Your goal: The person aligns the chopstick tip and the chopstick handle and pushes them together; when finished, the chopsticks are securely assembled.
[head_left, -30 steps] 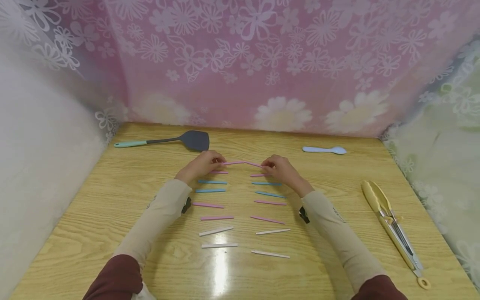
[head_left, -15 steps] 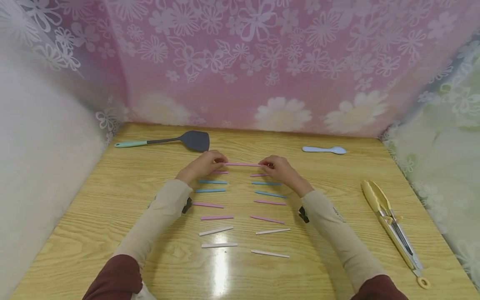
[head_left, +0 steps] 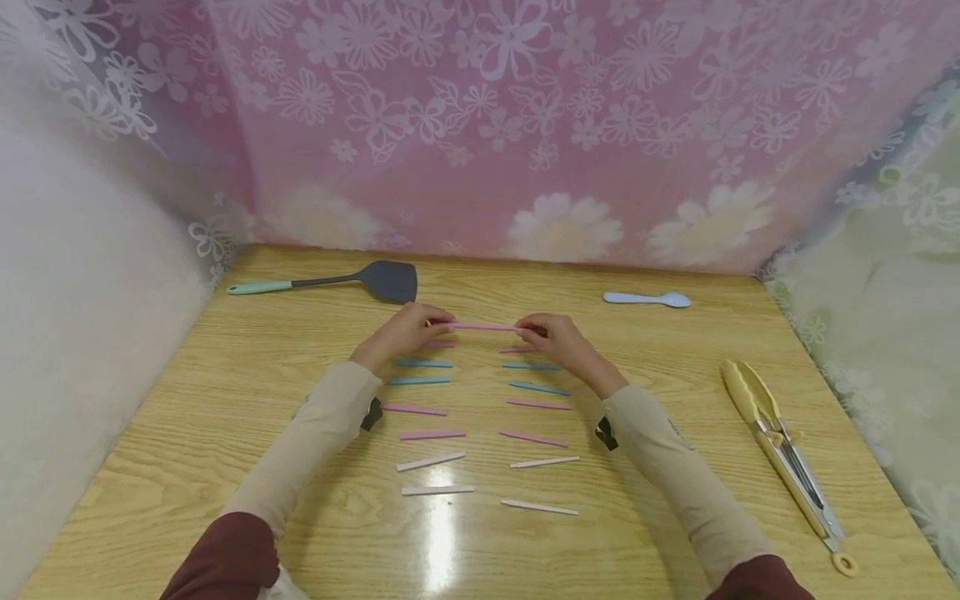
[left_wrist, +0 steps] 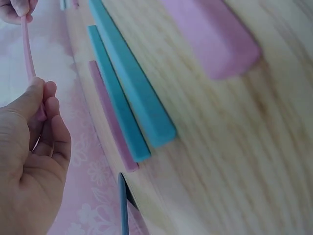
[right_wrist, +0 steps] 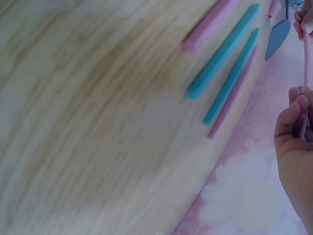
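A slim pink stick (head_left: pixel 485 327) is stretched level between my two hands, above the far part of the table. I cannot tell whether it is one piece or two joined end to end. My left hand (head_left: pixel 405 333) pinches its left end between thumb and fingers, also seen in the left wrist view on the left hand (left_wrist: pixel 34 147). My right hand (head_left: pixel 558 340) pinches the other end; in the right wrist view the right hand (right_wrist: pixel 296 129) has curled fingers around it. Below, two columns of sticks lie flat: blue sticks (head_left: pixel 422 381), pink sticks (head_left: pixel 433 435) and white sticks (head_left: pixel 438 491).
A dark spatula (head_left: pixel 390 281) with a mint handle lies at the back left, close to the left hand. Behind the right hand is a pale blue spoon (head_left: pixel 647 298). Tongs (head_left: pixel 787 458) with yellow tips lie at the right. A pink flowered cloth (head_left: pixel 480 192) hangs behind the table (head_left: pixel 187 400).
One second ago the pink stick stood bent upward at its middle; it has straightened between the hands. The right hand has shifted slightly left. The sticks on the table have not moved.
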A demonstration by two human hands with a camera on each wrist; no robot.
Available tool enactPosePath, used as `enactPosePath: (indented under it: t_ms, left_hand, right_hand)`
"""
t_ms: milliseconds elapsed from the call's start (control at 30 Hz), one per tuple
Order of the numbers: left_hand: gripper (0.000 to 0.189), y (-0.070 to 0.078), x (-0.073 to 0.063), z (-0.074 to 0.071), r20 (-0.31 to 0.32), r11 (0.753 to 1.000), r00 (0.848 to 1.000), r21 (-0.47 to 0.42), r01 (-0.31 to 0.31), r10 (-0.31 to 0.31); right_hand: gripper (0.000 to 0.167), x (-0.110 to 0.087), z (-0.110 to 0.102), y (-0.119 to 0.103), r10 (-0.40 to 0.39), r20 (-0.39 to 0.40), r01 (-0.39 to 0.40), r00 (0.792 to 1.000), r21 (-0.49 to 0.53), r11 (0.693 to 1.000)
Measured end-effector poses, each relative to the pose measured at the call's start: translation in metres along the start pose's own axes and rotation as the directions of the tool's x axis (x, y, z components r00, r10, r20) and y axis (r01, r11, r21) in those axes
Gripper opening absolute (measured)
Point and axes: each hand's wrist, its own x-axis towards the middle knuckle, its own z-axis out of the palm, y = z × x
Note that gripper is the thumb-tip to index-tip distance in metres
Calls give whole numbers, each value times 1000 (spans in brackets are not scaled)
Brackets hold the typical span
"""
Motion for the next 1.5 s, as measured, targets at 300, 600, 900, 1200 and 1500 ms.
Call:
enactPosePath:
  t_ms: [300, 600, 900, 1200, 1500]
  left_hand:
    - [32, 6, -3, -7, -17, 999, 1000, -39, 0, 0]
    - [31, 5, 0, -3, 8, 1000, 1000, -26, 11, -11]
    - [28, 5, 3, -5, -31, 1000, 1000, 18, -2, 3]
    - [30, 2, 4, -7, -29, 999, 999, 44, -21, 23]
    - [22, -10, 11, -6, -22, 997, 999, 78, -25, 27]
  right_hand:
    - [22, 1, -2, -6, -54, -60, 56, 997, 34, 998]
    - [20, 1, -2, -1, -111, -46, 109, 993, -37, 993]
    - [20, 4, 1, 5, -153, -58, 145, 986, -124, 982]
    - [16, 11, 0, 8, -135, -88, 122, 987, -143, 982]
    - [14, 24, 4, 15, -64, -43, 57, 997, -157, 986]
